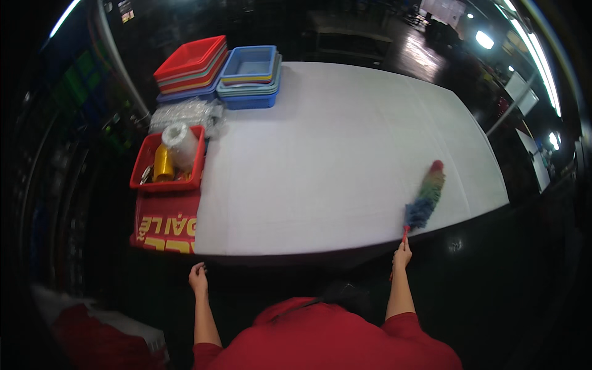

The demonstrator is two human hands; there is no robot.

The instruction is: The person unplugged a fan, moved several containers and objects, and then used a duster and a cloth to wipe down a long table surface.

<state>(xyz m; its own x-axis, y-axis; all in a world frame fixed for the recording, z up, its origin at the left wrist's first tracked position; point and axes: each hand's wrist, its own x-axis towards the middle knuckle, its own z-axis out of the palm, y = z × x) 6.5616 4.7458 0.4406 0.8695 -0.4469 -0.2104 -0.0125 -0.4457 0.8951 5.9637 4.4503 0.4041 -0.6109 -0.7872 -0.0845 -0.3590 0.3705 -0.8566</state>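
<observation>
My right hand (402, 254) is closed around the red handle of a feather duster (424, 200). The duster's fluffy head, blue near the handle, then green and red at the tip, lies over the white tabletop (333, 154) near its front right edge. My left hand (198, 279) is off the table, just before its front left edge. Its fingers are loosely curled with a small gap at the tips, and I see nothing held in them. Nearest to it is a red cloth or sheet (165, 216) with yellow lettering at the table's front left corner.
A red basket (197, 179) on the left holds a clear plastic roll (180, 147) and a yellow roll (163, 163). Behind it lies bubble wrap (185, 115). Stacked red trays (191, 57) and blue trays (250, 102) stand at the back left. A metal pole (123, 61) rises beside the table.
</observation>
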